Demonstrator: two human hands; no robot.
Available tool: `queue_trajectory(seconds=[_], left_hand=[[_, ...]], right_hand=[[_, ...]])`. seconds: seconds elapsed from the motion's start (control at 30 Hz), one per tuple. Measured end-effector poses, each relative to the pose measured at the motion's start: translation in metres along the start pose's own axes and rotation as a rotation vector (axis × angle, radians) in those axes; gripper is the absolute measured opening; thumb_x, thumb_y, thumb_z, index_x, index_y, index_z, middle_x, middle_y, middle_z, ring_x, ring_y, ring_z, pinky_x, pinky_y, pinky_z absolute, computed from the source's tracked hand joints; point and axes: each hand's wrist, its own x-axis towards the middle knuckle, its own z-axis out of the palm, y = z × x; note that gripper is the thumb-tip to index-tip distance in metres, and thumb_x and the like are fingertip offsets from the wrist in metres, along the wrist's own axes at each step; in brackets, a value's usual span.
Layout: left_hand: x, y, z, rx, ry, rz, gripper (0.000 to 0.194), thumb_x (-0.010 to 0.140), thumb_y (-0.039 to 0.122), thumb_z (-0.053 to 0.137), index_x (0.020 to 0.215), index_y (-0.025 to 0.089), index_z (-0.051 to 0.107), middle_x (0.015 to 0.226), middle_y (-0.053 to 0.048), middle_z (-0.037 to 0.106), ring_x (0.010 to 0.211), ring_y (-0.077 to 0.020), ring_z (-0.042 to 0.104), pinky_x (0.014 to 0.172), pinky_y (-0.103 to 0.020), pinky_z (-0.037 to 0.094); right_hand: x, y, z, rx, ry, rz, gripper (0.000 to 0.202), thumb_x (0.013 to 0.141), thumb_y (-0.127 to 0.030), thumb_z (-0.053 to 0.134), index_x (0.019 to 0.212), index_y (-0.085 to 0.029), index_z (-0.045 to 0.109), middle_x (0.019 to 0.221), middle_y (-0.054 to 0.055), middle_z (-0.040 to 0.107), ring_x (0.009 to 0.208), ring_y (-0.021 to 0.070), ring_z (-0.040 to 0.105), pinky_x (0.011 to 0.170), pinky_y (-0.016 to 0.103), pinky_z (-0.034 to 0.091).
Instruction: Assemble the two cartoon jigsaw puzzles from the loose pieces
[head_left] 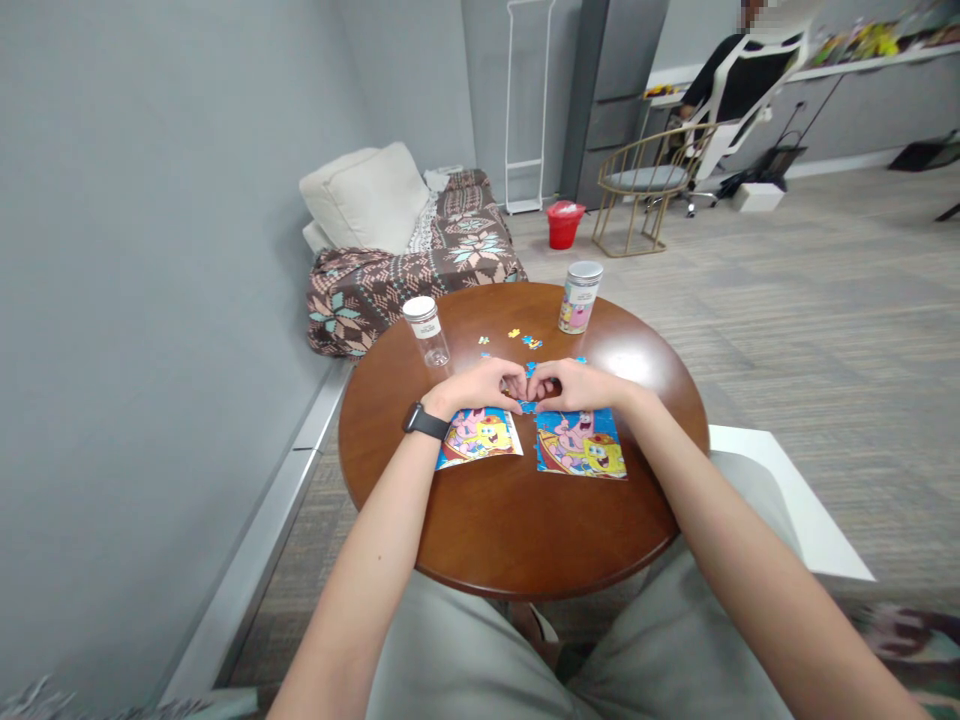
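Observation:
My left hand, below a wrist with a black watch, curls its fingers and thumb at the middle of the round table. My right hand mirrors it, and the fingertips nearly meet. Small blue puzzle pieces lie at the two thumb tips; both hands appear closed on them, partly hiding them. Under my left wrist is a cartoon picture sheet. A similar cartoon picture lies below my right hand. Loose puzzle pieces are scattered beyond the fingers.
A clear jar with a white lid stands at the left of the brown table. A printed jar stands at the back right. Beyond are a covered sofa, a red bin, a wire chair and a seated person.

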Motion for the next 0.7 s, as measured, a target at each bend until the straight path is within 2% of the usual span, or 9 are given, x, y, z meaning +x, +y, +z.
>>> queue_trajectory(seconds=[0.23,0.33,0.43,0.53,0.7], left_hand=[[0.001,0.009,0.000,0.080,-0.002,0.016,0.014,0.068,0.022,0.075,0.072,0.016,0.062,0.068,0.003,0.062,0.066,-0.0109,0.055,0.064,-0.023,0.038],[0.000,0.008,-0.002,0.096,0.004,0.024,0.020,0.066,0.027,0.076,0.074,0.017,0.061,0.072,0.003,0.061,0.068,-0.0117,0.054,0.064,-0.023,0.037],[-0.008,0.003,-0.012,0.145,0.041,-0.036,0.029,0.060,0.031,0.079,0.071,0.018,0.055,0.071,0.003,0.056,0.066,-0.0117,0.049,0.059,-0.023,0.034],[-0.019,-0.005,-0.023,0.174,-0.055,-0.129,0.038,0.058,0.033,0.079,0.063,0.019,0.044,0.060,0.006,0.045,0.056,-0.0093,0.038,0.052,-0.024,0.026],[-0.031,-0.021,-0.033,0.176,-0.158,-0.238,0.049,0.051,0.041,0.081,0.061,0.020,0.038,0.057,0.007,0.041,0.052,-0.0084,0.032,0.048,-0.025,0.021]], right_hand=[[0.000,-0.001,0.000,-0.012,0.001,0.008,0.022,0.071,-0.035,0.069,0.084,-0.017,0.065,0.073,0.001,0.061,0.063,0.0127,0.052,0.060,0.025,0.040],[0.000,-0.001,0.000,-0.014,0.007,0.007,0.022,0.070,-0.034,0.069,0.083,-0.017,0.065,0.073,0.000,0.061,0.063,0.0123,0.052,0.059,0.025,0.040],[0.000,0.000,0.001,-0.004,0.014,0.006,0.018,0.072,-0.031,0.066,0.083,-0.017,0.066,0.072,0.001,0.062,0.062,0.0124,0.052,0.059,0.025,0.040],[0.001,-0.001,0.001,-0.005,0.023,0.023,0.015,0.074,-0.030,0.063,0.082,-0.017,0.067,0.069,0.001,0.062,0.061,0.0127,0.053,0.058,0.025,0.040],[0.001,-0.004,0.000,-0.017,0.036,0.032,0.017,0.075,-0.031,0.061,0.082,-0.016,0.067,0.071,0.003,0.065,0.062,0.0130,0.054,0.058,0.025,0.040]])
